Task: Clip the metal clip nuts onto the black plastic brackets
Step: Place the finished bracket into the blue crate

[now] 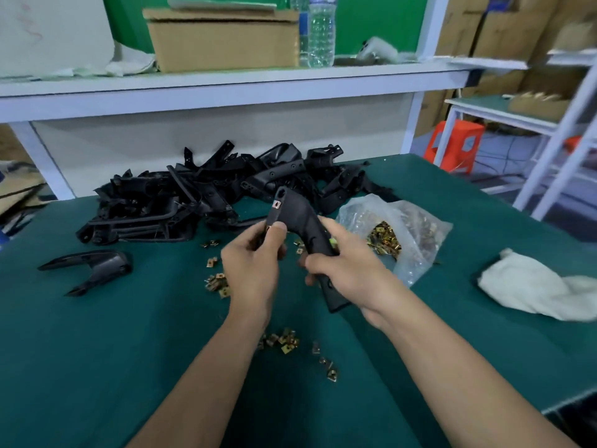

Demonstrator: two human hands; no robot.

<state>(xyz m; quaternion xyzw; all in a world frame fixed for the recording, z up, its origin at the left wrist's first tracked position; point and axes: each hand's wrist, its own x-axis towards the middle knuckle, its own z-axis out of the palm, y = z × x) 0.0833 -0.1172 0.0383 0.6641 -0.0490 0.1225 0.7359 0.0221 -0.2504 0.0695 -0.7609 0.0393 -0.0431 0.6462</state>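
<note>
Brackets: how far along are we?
Early. One clip nut sits on the held bracket; the left hand presses lower on its edge while the right hand grips its lower end. A pile of brackets and a bag of clip nuts remain.

I see a dark green work surface filling the near view, with a crumpled white cloth lying on it at the right. Along the far edge runs a white shelf carrying a cardboard box with a clear water bottle standing just to its right. Further right, off the table, I see an orange stool and stacked brown cartons behind white racking.
</note>
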